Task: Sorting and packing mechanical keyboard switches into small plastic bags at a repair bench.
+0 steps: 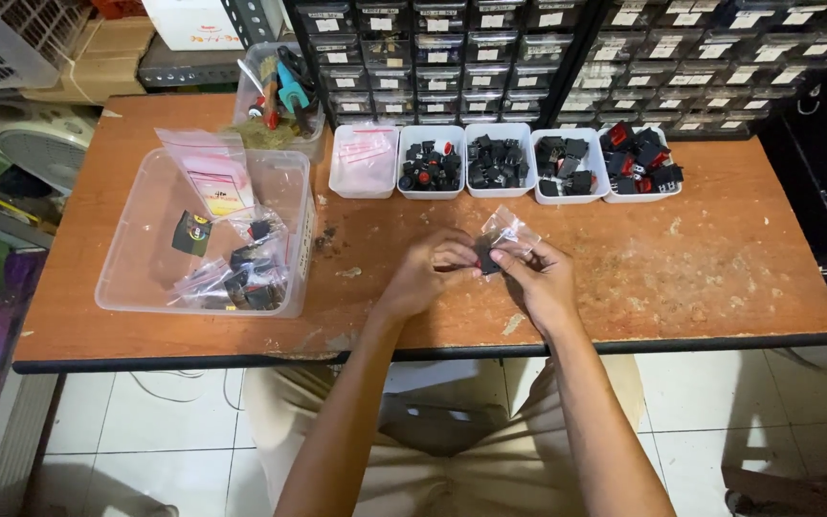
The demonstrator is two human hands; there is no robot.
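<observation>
My left hand (pixel 425 271) and my right hand (pixel 538 278) meet above the middle of the wooden table (pixel 701 258). Together they pinch a small clear plastic bag (pixel 506 230) with a black part (pixel 486 256) at its mouth. The right hand's fingers grip the bag's edge, while the left hand's fingertips touch the black part. A clear plastic tub (pixel 145 249) on the left holds several small filled bags (pixel 241 273).
Several small white trays (pixel 500 161) with black and red switches stand in a row at the table's back, one (pixel 364 161) holding empty bags. A clear container of tools (pixel 279 96) sits behind the tub. Drawer cabinets (pixel 567 48) line the wall.
</observation>
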